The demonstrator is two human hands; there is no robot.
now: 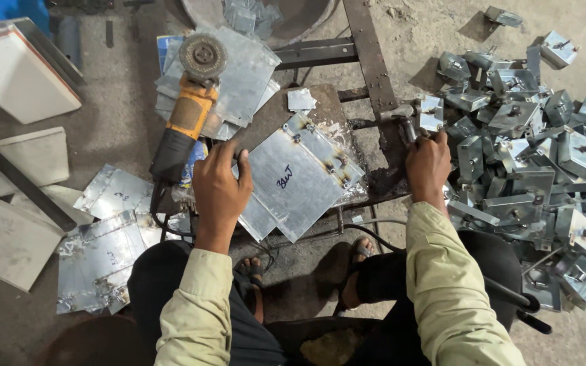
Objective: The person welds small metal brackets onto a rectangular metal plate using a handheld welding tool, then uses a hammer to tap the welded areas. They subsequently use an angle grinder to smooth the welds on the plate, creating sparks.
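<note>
A welded sheet plate (300, 177) is seen lying flat on the dark work stand (374, 146), long axis running diagonally from lower left to upper right. The left hand (220, 186) is pressed on the plate's left edge, fingers curled over it — clamped on the plate as far as can be told. The right hand (427, 166) is placed just right of the plate, off its far corner, closed around a small metal tool (405, 122) whose head is pointed up and away; the exact kind of tool cannot be told. The hands are held well apart, the plate between them, the left one nearer.

Left of the plate and above it, a yellow angle grinder (188, 112) is rested on a stack of sheets (239, 74). Right of the plate, a heap of folded brackets (530, 156) is spread on the floor. More sheets (100, 254) are scattered lower left of the plate — beside pale tiles (15, 237).
</note>
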